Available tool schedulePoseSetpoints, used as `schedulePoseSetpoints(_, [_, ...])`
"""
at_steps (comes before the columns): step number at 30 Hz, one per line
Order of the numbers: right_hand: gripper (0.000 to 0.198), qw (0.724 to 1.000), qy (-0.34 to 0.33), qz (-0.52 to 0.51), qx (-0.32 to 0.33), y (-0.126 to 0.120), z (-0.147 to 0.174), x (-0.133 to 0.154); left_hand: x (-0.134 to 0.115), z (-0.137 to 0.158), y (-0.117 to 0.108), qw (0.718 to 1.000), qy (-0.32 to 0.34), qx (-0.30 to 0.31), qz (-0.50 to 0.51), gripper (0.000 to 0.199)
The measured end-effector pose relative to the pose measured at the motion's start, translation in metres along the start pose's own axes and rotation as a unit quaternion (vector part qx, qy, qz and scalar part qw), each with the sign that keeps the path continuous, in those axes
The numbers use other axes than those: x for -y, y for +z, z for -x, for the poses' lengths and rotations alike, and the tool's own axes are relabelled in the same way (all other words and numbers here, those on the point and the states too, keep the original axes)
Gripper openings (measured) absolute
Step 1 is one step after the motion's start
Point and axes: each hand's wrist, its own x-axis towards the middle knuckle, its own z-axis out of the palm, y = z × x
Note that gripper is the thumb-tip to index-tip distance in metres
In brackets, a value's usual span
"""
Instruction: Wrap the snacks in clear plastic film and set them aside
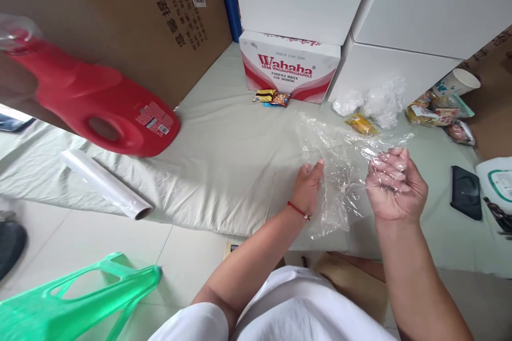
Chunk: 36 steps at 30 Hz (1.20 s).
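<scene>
A sheet of clear plastic film (336,186) stretches crumpled between my two hands, over the cloth-covered table. My left hand (308,186), with a red string on its wrist, pinches the film's left side between thumb and fingers. On the other side my right hand (394,184) has its fingers curled closed on the film, palm toward me. Just beyond the film sit a yellow snack packet (361,124) and crumpled clear plastic (382,104). A roll of plastic film (106,184) lies apart, at the table's left front edge.
A red detergent jug (116,101) lies at left before a large cardboard box (120,16). Small snacks (272,97) rest against a Wahaha box (290,66). At right are a paper cup (456,82), packaged snacks (436,112) and a phone (466,192). A green stool (80,298) stands on the floor.
</scene>
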Motion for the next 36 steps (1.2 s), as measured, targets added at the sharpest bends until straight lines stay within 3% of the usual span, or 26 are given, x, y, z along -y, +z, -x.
schedulePoseSetpoints(2, [0.026,1.0,-0.008,-0.004,-0.01,-0.014,-0.001,-0.003,-0.003,-0.002,0.003,0.999,-0.035,0.002,0.032,0.05])
schedulePoseSetpoints(4, [0.027,0.999,-0.002,-0.016,-0.033,-0.033,-0.007,-0.008,-0.012,-0.003,-0.002,0.996,-0.046,-0.059,0.043,0.046])
schedulePoseSetpoints(7, [0.036,0.993,0.058,-0.046,-0.09,-0.067,-0.024,-0.023,-0.033,-0.004,-0.024,0.991,-0.011,-0.131,-0.025,0.047])
schedulePoseSetpoints(12, [0.048,0.975,0.174,-0.014,-0.134,-0.108,-0.058,-0.056,-0.068,-0.014,-0.065,0.986,-0.035,-0.104,-0.127,0.052])
schedulePoseSetpoints(15, [0.049,0.969,0.228,0.028,-0.093,-0.113,-0.078,-0.069,-0.079,-0.02,-0.081,0.987,-0.068,-0.097,-0.108,0.052])
schedulePoseSetpoints(20, [0.047,0.954,0.247,0.158,-0.068,-0.104,-0.099,-0.077,-0.083,-0.024,-0.097,0.974,-0.089,-0.17,-0.123,0.049])
schedulePoseSetpoints(26, [0.046,0.934,0.238,0.262,-0.053,-0.099,-0.081,-0.076,-0.089,-0.03,-0.112,0.954,-0.076,-0.219,-0.191,0.028])
schedulePoseSetpoints(29, [0.049,0.931,0.224,0.278,-0.071,-0.104,-0.059,-0.077,-0.096,-0.032,-0.118,0.92,0.018,-0.289,-0.266,0.023])
schedulePoseSetpoints(32, [0.053,0.919,0.225,0.319,-0.055,-0.115,-0.036,-0.077,-0.105,-0.018,-0.112,0.816,0.22,-0.375,-0.381,0.026])
schedulePoseSetpoints(34, [0.055,0.888,0.196,0.415,-0.04,-0.123,-0.026,-0.071,-0.107,0.001,-0.096,0.772,0.315,-0.337,-0.438,0.015])
schedulePoseSetpoints(36, [0.058,0.836,0.092,0.538,-0.052,-0.128,-0.025,-0.061,-0.101,0.024,-0.075,0.772,0.346,-0.216,-0.488,0.009])
